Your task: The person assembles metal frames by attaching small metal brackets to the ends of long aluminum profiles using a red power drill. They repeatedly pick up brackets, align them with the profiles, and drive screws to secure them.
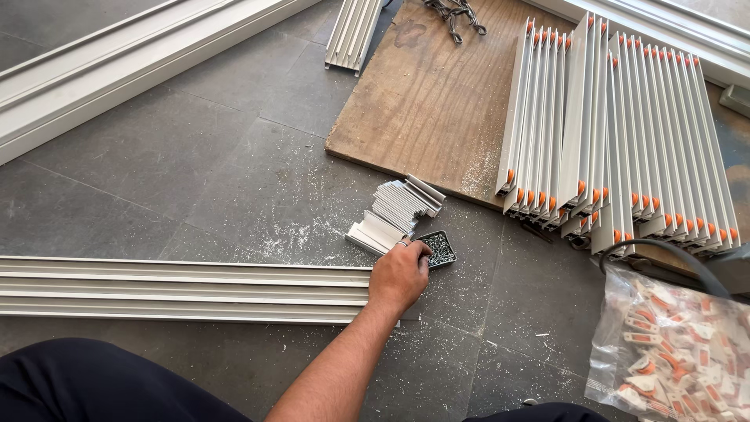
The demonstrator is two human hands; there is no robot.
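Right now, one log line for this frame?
right hand: reaching into screw tray | left hand: out of view | beside: short profile stack, long rail | floor

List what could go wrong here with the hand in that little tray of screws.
1. The right hand reaches into the small dark tray of screws; a nudge could tip it and scatter screws over the floor, where white shavings would likely hide them.
2. The fanned stack of short white metal pieces sits right against the tray; the wrist might knock it over.
3. The cut end of the long white rail beside the hand could scrape skin.
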